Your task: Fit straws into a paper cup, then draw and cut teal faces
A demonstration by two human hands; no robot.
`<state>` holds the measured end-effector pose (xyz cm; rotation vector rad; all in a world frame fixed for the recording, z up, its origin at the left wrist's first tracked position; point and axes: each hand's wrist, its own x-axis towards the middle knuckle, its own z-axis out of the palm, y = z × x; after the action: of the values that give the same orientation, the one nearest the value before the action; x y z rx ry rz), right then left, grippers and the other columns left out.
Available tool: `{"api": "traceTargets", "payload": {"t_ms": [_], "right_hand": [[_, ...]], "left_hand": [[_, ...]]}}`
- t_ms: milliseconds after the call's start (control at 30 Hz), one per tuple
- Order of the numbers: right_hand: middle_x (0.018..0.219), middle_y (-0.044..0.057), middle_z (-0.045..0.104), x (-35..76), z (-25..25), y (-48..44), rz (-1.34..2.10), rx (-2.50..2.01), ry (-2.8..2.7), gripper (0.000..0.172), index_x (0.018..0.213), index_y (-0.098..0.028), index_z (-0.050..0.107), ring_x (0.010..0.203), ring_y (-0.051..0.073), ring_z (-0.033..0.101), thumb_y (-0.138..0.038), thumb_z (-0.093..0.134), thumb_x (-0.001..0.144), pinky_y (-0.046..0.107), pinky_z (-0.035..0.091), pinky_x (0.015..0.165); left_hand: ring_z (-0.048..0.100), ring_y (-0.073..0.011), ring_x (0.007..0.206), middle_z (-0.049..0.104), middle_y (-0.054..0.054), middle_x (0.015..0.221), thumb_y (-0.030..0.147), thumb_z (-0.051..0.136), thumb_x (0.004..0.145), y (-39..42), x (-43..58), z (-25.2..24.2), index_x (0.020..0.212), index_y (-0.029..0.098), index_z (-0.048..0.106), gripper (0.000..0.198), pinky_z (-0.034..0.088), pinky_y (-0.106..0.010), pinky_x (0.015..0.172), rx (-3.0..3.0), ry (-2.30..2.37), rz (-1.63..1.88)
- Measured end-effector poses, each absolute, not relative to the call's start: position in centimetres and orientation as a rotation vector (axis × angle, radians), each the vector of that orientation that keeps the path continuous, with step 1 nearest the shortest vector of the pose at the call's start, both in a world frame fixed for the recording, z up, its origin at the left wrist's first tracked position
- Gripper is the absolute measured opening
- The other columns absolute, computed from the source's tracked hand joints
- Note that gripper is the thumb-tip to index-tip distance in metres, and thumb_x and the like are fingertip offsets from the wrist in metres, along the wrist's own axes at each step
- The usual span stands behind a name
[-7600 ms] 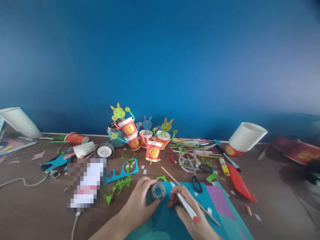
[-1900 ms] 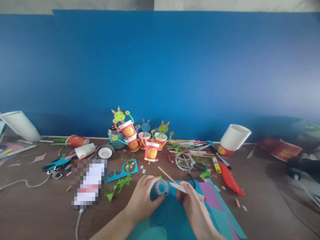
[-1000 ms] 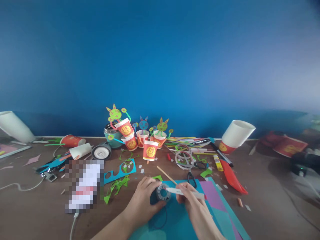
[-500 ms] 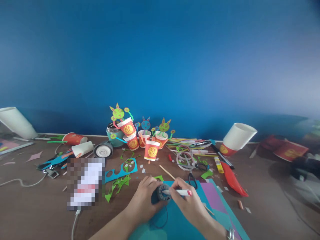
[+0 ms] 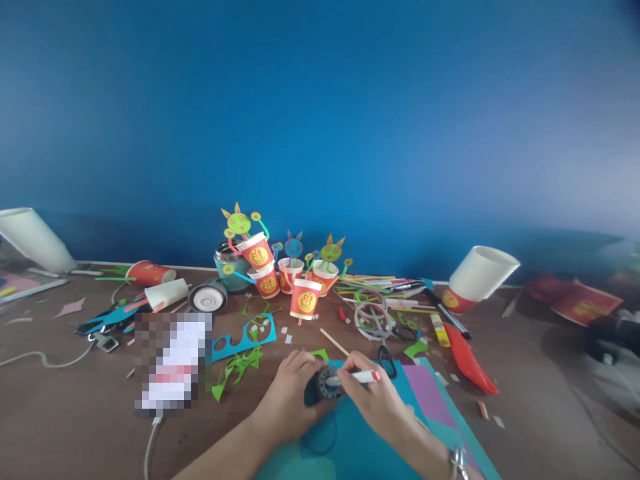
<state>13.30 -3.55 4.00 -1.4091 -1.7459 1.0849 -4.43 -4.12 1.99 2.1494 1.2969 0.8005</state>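
Note:
My left hand is closed on a small dark round roll that rests on a teal paper sheet. My right hand grips a white marker with a red end, its tip against the roll's rim. A drawn circle shows on the teal sheet just below the roll. Black-handled scissors lie just beyond my right hand, and a thin wooden stick lies past the roll.
Decorated red paper cups with paper bunny heads stand at the back. Coloured straws and pens, a glue stick, a tipped white cup, a tape roll, green scraps and a purple sheet litter the wooden table.
My right hand has swung round the roll from its right side to above it, the marker now lying almost level. My left hand has stayed on the roll.

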Motion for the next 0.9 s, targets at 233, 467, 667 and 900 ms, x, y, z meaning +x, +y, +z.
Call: {"api": "traceTargets", "payload": {"t_ms": [233,467,667,900], "right_hand": [[0.047,-0.004,0.052,12.8,5.1,-0.5,1.233,-1.424,-1.846,0.014,0.058,-0.019,0.045,0.047,0.010,0.044,-0.019,0.047,0.072,0.019,0.032,0.044],[0.036,-0.003,0.050,11.0,8.2,2.2,1.143,-1.514,-2.331,0.023,0.039,-0.019,0.046,0.039,0.010,0.046,-0.014,0.047,0.062,0.020,0.029,0.039],[0.054,0.005,0.065,9.2,9.9,1.9,0.845,-1.660,-2.557,0.012,0.045,-0.018,0.054,0.054,0.018,0.059,-0.015,0.054,0.057,0.024,0.032,0.046],[0.075,0.011,0.071,8.0,11.5,-0.9,0.591,-1.653,-2.711,0.019,0.071,-0.017,0.067,0.076,0.025,0.066,-0.011,0.049,0.067,0.028,0.035,0.057]], "left_hand": [[0.053,-0.0265,0.098,0.062,-0.007,0.100,0.019,0.075,0.063,-4.2,-4.5,2.3,0.105,0.019,0.062,0.044,0.043,-0.042,0.090,2.116,1.315,0.804],[0.054,-0.0265,0.097,0.063,-0.006,0.100,0.020,0.074,0.064,-4.2,-4.3,2.2,0.099,0.021,0.064,0.036,0.044,-0.042,0.089,2.145,1.297,0.843],[0.052,-0.0286,0.106,0.061,-0.006,0.111,0.023,0.072,0.068,-4.2,-4.5,2.1,0.106,0.026,0.063,0.039,0.042,-0.045,0.093,2.143,1.283,0.838],[0.054,-0.0278,0.104,0.061,-0.008,0.110,0.019,0.072,0.066,-4.2,-4.6,1.7,0.105,0.023,0.061,0.040,0.044,-0.043,0.090,2.139,1.249,0.909]]}}
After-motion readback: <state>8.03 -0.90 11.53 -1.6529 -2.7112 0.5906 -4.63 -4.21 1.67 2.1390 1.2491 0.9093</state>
